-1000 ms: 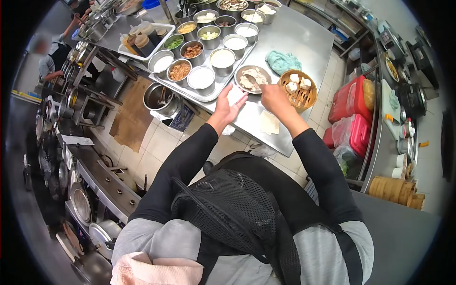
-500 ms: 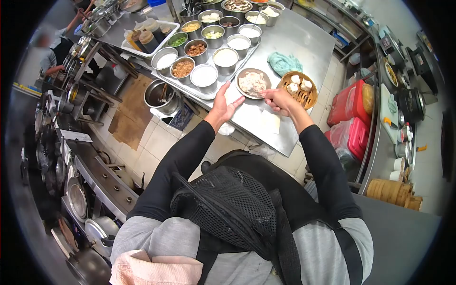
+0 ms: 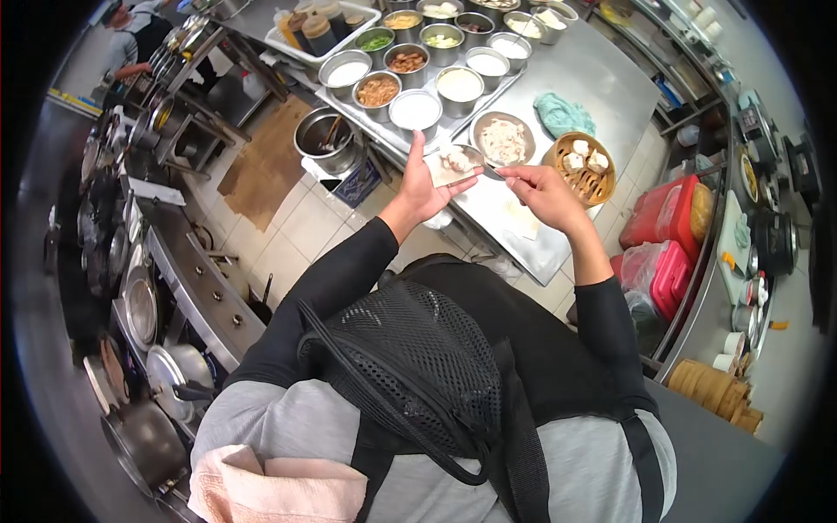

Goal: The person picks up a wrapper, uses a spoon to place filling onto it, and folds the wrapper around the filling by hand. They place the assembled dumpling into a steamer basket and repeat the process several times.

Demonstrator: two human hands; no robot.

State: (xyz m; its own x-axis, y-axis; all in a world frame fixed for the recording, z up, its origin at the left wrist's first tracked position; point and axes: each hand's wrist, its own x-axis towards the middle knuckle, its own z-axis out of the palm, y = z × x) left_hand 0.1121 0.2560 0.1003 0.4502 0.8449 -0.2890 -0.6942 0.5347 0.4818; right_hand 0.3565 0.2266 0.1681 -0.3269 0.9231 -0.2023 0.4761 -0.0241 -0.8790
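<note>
My left hand (image 3: 421,190) is palm up, thumb raised, with a pale square wrapper (image 3: 442,172) across its outstretched fingers. A lump of pale filling (image 3: 455,159) lies over the wrapper. Pinched in my right hand (image 3: 547,199) is the handle of a metal spoon (image 3: 491,173), its head at the filling. Just beyond, a metal bowl (image 3: 530,150) holds more of the same filling. To the right stands a round bamboo steamer (image 3: 609,186) with several white-topped dumplings (image 3: 575,162) in it. Another pale wrapper (image 3: 523,222) lies on the steel table near its front edge.
A crumpled green cloth (image 3: 565,115) lies behind the steamer. Several metal tubs of ingredients (image 3: 416,111) crowd a tray at the back left. Below them a pot (image 3: 324,144) stands on a crate. Red bins (image 3: 660,218) are at the right. Another person (image 3: 131,39) works far left.
The spoon has come out of the bowl and moved left to the wrapper on my left hand, carrying filling. The view has shifted, so the table sits farther right.
</note>
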